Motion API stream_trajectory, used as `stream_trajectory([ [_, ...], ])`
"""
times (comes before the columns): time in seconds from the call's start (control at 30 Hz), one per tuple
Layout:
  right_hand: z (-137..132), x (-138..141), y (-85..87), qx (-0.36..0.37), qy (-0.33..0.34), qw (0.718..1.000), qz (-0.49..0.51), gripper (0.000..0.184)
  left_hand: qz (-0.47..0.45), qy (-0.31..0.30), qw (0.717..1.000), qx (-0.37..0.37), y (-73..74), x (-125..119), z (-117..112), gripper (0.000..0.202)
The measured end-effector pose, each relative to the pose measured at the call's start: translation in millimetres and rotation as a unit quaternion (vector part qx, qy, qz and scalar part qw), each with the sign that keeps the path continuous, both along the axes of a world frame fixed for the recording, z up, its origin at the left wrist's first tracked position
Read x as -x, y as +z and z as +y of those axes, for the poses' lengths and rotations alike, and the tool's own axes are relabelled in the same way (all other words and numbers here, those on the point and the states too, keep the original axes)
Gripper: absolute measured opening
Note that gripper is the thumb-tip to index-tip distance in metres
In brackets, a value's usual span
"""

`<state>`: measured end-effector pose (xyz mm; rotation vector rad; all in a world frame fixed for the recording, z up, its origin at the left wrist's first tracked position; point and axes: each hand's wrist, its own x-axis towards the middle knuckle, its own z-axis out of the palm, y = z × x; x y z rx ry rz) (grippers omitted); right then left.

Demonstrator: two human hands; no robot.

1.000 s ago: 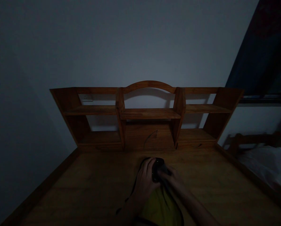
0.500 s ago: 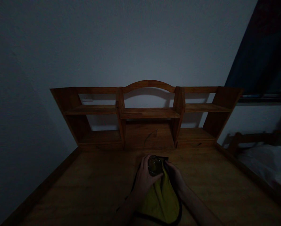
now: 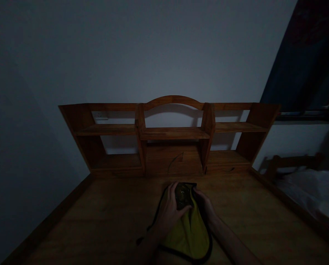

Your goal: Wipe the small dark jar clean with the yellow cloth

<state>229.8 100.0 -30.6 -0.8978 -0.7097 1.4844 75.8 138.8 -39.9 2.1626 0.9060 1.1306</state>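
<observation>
The room is dim. A yellow cloth pouch with a black edge (image 3: 192, 235) lies on the wooden desk (image 3: 106, 217) in front of me. My left hand (image 3: 168, 211) is closed around its far end, fingers curled over a small dark roundish object (image 3: 182, 195) at the pouch's mouth. My right hand (image 3: 204, 206) grips the pouch's right side next to that object. What the dark object is I cannot make out.
A wooden shelf unit (image 3: 170, 136) with an arched top stands at the back of the desk against a pale wall. A thin cord (image 3: 174, 162) hangs in its middle bay. To the right are a wooden bed frame (image 3: 288, 162) and white bedding (image 3: 310, 191).
The dark object first sat covered between both hands; the yellow pouch now shows more, spread toward me, and both hands have shifted slightly away along it.
</observation>
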Motion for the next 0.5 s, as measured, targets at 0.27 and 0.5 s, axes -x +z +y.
stream_trajectory([
  [0.27, 11.6, -8.1, -11.7, 0.011, -0.102, 0.986, 0.129, 0.029, 0.048, -0.045, 0.998, -0.006, 3.6, 1.5, -5.8, 0.083],
  [0.5, 13.5, -13.0, -18.7, -0.004, -0.148, 0.983, 0.109, 0.028, 0.019, -0.029, 0.999, -0.009, -0.4, -2.1, -2.3, 0.081],
])
